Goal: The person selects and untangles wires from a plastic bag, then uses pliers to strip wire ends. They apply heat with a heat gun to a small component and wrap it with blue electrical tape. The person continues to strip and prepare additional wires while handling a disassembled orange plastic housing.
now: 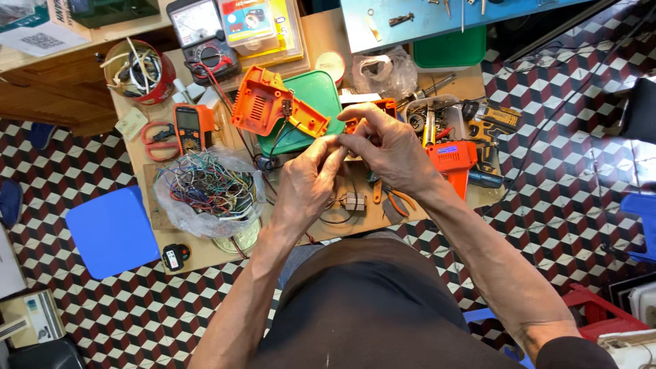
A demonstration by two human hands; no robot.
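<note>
My left hand (307, 181) and my right hand (386, 147) meet above the middle of a small wooden table (198, 242), fingertips pinched together on something small that the fingers hide. Thin dark wires run from the fingers toward an orange plastic tool casing (263, 102) lying open on a green lid (318, 96). Another orange casing part (379, 106) shows just behind my right hand. A small brown block (354, 201) with wires lies on the table under my hands.
A clear bag of tangled coloured wires (208, 188) sits left. Behind are an orange multimeter (191, 126), red scissors (158, 140), a red bowl of cables (140, 72) and a larger meter (205, 41). An orange drill (452, 160), pliers (396, 201) and a parts tray (437, 116) lie right. A blue stool (113, 232) stands on the checkered floor.
</note>
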